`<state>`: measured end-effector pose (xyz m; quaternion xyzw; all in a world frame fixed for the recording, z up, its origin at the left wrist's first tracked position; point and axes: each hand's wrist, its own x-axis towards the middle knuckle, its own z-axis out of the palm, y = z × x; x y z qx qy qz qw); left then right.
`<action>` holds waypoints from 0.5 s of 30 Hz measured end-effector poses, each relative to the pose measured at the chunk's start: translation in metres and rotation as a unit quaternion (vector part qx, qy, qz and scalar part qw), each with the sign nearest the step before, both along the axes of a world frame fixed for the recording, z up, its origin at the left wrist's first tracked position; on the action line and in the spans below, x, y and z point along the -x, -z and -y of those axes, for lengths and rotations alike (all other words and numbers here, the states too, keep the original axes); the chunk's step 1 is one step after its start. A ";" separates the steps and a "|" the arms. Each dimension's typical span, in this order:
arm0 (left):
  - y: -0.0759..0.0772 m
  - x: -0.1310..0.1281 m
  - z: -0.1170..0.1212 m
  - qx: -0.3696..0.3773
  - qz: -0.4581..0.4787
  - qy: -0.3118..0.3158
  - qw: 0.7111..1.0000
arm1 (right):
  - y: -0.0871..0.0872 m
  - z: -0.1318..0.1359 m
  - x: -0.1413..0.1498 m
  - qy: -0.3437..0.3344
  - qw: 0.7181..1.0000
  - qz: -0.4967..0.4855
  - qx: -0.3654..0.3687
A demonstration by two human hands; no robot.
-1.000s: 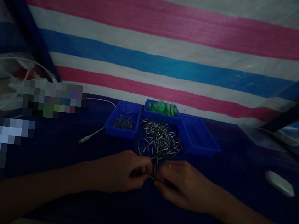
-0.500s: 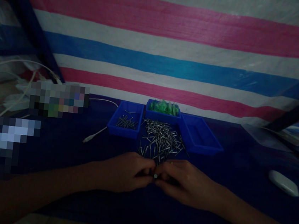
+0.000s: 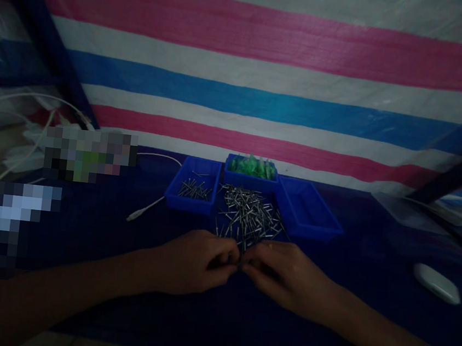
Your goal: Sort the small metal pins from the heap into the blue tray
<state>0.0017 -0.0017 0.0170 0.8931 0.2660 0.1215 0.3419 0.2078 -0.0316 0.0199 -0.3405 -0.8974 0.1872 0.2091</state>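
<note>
My left hand (image 3: 207, 261) and my right hand (image 3: 286, 275) meet fingertip to fingertip at the near edge of a pile of blind rivets (image 3: 252, 211), thin shiny metal pins with thicker heads. Both hands are closed in a pinch. Whatever lies between the fingertips is too small and dark to make out. Left of the pile, a blue tray (image 3: 188, 206) contains more such rivets. Behind it, another blue tray (image 3: 250, 182) is heaped with green plastic pieces or packets (image 3: 252, 166). A third blue tray (image 3: 310, 209) stands at the right with nothing visible inside.
A white cable (image 3: 145, 208) ends on the dark blue table (image 3: 235, 327) by the left tray. At the right lies a white rounded object (image 3: 437, 283), resembling a computer mouse. Striped plastic sheeting (image 3: 262, 107) hangs behind, between dark frame posts. Blurred-out items sit at the left.
The fingertips have shifted slightly and drawn up a little. A small shiny round end that showed between them is now hidden or dark. Pile and trays look the same.
</note>
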 end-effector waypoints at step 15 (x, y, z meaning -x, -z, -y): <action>0.000 -0.004 0.003 -0.129 0.071 0.023 0.989 | 0.009 -0.002 0.005 0.001 1.000 0.017 0.018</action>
